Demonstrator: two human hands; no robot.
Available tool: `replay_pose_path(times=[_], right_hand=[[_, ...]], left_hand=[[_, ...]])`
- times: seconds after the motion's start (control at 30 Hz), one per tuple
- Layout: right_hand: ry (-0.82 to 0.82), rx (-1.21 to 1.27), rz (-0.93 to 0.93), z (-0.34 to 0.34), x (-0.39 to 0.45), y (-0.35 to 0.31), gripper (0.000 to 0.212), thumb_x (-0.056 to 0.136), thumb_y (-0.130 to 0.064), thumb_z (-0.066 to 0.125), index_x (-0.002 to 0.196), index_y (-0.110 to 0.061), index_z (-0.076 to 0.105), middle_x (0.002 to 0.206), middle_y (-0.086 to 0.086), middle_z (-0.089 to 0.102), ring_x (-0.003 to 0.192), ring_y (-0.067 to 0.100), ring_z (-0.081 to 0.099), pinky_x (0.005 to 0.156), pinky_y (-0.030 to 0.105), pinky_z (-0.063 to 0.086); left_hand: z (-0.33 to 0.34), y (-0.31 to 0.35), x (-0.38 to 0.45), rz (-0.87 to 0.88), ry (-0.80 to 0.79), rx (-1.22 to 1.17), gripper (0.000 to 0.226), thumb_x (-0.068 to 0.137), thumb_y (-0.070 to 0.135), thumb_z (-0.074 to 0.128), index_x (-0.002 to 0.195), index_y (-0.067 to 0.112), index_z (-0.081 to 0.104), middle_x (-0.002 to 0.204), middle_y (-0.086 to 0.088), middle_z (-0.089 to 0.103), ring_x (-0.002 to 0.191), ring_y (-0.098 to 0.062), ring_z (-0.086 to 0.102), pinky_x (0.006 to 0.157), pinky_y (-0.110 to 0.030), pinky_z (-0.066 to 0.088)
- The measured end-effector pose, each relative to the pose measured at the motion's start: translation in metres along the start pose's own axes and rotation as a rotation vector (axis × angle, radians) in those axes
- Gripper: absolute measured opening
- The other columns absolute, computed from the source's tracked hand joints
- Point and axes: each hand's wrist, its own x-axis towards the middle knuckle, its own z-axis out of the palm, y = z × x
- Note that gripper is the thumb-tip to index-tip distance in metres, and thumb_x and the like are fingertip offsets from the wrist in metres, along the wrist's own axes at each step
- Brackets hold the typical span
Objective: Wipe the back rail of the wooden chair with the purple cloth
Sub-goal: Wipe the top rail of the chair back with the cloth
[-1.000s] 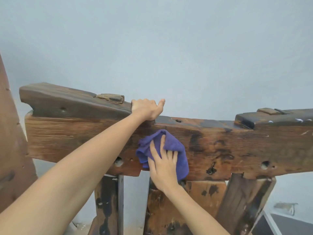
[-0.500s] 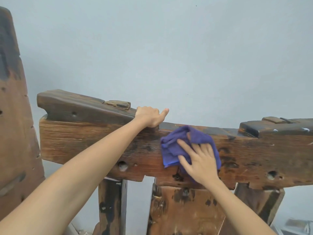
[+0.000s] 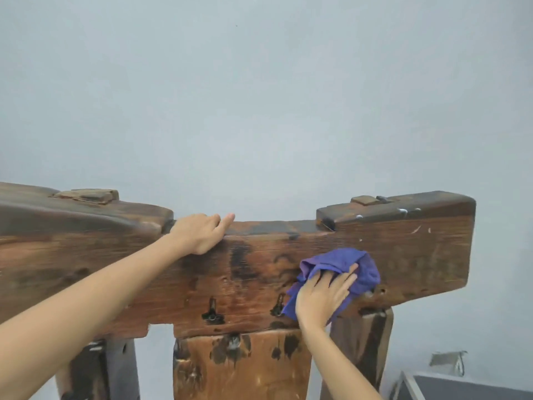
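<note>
The wooden chair's thick, weathered back rail runs across the view, dark on top and with raised ends. My left hand holds its top edge near the middle, fingers curled over the far side. The purple cloth lies bunched against the rail's front face, right of centre. My right hand presses it flat against the wood with straight, spread fingers. Part of the cloth is hidden under that hand.
Below the rail stand a wide centre slat, a dark right post and a left post. A plain grey wall is behind. A dark panel with a metal edge sits at the lower right.
My right hand has slid the cloth to the right along the rail's front face. My left hand stays on the top edge. The view has shifted right.
</note>
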Motion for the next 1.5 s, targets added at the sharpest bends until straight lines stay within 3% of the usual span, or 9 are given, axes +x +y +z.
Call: replay_pose_path(times=[0.17,0.33,0.47,0.73,0.87,1.0,1.13,1.27,1.5], right_hand=[[-0.203,-0.141,-0.631,0.013,-0.044,0.027,0.050,0.101,-0.041,0.056,0.150,-0.033,0.052,0.166,0.011,0.033,0.151,0.034,0.025,0.121,0.051,0.019],[-0.239,-0.238,-1.145,-0.031,0.055,0.086,0.050,0.099,-0.057,0.056,0.147,-0.045,0.051,0.137,-0.003,0.067,0.115,0.028,0.066,0.103,0.043,0.043],[-0.123,-0.269,-0.866,-0.070,0.140,0.147,0.052,0.098,-0.050,0.051,0.146,-0.031,0.053,0.150,0.011,0.057,0.127,0.039,0.058,0.111,0.051,0.037],[0.150,0.137,0.158,-0.028,0.098,0.132,0.064,0.100,-0.030,0.031,0.148,0.011,0.044,0.164,0.033,0.023,0.155,0.049,0.016,0.122,0.063,0.017],[-0.006,0.160,-0.159,0.008,0.003,0.063,0.078,0.089,-0.033,0.058,0.156,-0.005,0.032,0.167,0.026,0.021,0.160,0.031,0.000,0.126,0.049,0.007],[-0.281,0.086,-0.912,0.020,-0.031,0.040,0.058,0.088,-0.046,0.063,0.146,-0.046,0.052,0.142,-0.001,0.064,0.123,0.027,0.061,0.108,0.045,0.036],[-0.276,0.037,-1.206,0.001,0.028,0.055,0.055,0.089,-0.042,0.069,0.144,-0.044,0.057,0.132,-0.010,0.068,0.112,0.020,0.062,0.106,0.037,0.040],[-0.112,-0.043,-1.135,-0.033,0.116,0.099,0.052,0.094,-0.051,0.062,0.145,-0.044,0.056,0.134,-0.005,0.068,0.120,0.024,0.057,0.111,0.042,0.039],[-0.076,-0.217,-0.858,-0.083,0.184,0.212,0.052,0.094,-0.048,0.055,0.144,-0.035,0.049,0.146,0.009,0.060,0.131,0.036,0.052,0.126,0.042,0.018]], left_hand=[[-0.008,0.094,0.031,0.057,-0.171,-0.183,0.093,0.086,0.069,-0.009,0.156,0.025,0.034,0.153,-0.014,0.050,0.139,-0.035,0.048,0.114,-0.053,0.035],[-0.003,0.153,0.050,0.137,-0.101,-0.195,0.095,0.083,0.073,-0.011,0.136,0.023,0.050,0.131,-0.015,0.062,0.125,-0.036,0.056,0.106,-0.054,0.041],[0.007,0.152,0.049,0.143,-0.002,-0.212,0.050,0.100,0.061,0.000,0.109,0.031,0.039,0.087,-0.003,0.056,0.104,-0.037,0.061,0.092,-0.052,0.048],[0.006,0.166,0.048,0.148,0.157,-0.118,0.082,0.086,0.080,-0.004,0.083,0.020,0.052,0.071,-0.006,0.060,0.076,-0.031,0.060,0.065,-0.040,0.042],[0.000,0.170,0.045,0.089,0.075,-0.134,0.090,0.080,0.084,-0.004,0.104,0.024,0.058,0.089,-0.011,0.065,0.091,-0.034,0.063,0.080,-0.044,0.050],[-0.006,0.170,0.042,0.016,-0.010,-0.147,0.080,0.086,0.083,0.004,0.119,0.031,0.056,0.105,-0.013,0.064,0.107,-0.034,0.061,0.090,-0.047,0.048],[-0.009,0.173,0.047,-0.018,-0.074,-0.161,0.071,0.095,0.074,0.010,0.125,0.026,0.052,0.110,-0.014,0.060,0.114,-0.034,0.058,0.096,-0.047,0.046],[-0.012,0.175,0.057,-0.027,-0.218,-0.103,0.114,0.071,0.094,-0.005,0.139,0.020,0.047,0.121,-0.019,0.055,0.120,-0.037,0.053,0.104,-0.049,0.042],[-0.003,0.206,0.085,-0.160,-0.283,-0.158,0.113,0.076,0.085,-0.005,0.144,0.010,0.046,0.154,-0.017,0.047,0.140,-0.039,0.044,0.116,-0.055,0.030]])
